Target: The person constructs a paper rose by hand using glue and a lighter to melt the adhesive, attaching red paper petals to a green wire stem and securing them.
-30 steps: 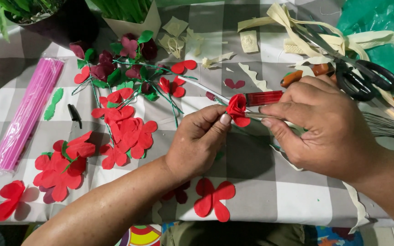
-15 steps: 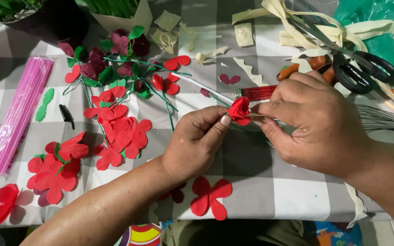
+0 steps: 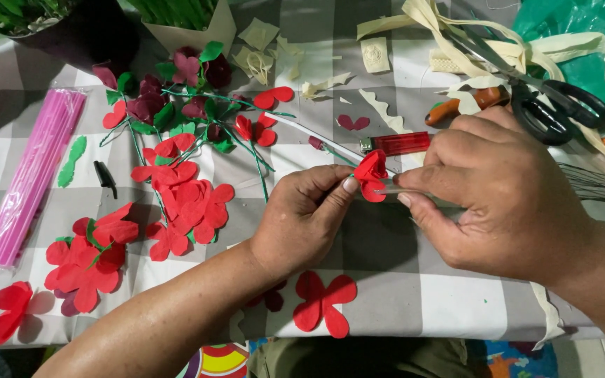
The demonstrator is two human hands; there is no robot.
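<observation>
My left hand [image 3: 306, 217] pinches a small red paper flower bud [image 3: 371, 175] between thumb and fingertips, above a grey and white checked tablecloth [image 3: 400, 294]. My right hand [image 3: 505, 196] meets it from the right, its thumb and forefinger closed on a thin pale stem that runs into the bud. Red paper petal cut-outs [image 3: 190, 203] lie to the left, and one four-lobed cut-out [image 3: 322, 302] lies in front of my left wrist.
A red lighter [image 3: 397, 143] lies just behind the bud. Black scissors [image 3: 554, 108] and cream paper strips sit at the back right. Finished dark red flowers with green stems [image 3: 190, 105] lie at the back. A pack of pink sticks [image 3: 33, 175] runs along the left.
Both hands have stayed together on the bud, turning it slightly. The view has shifted a little; nothing on the table has moved.
</observation>
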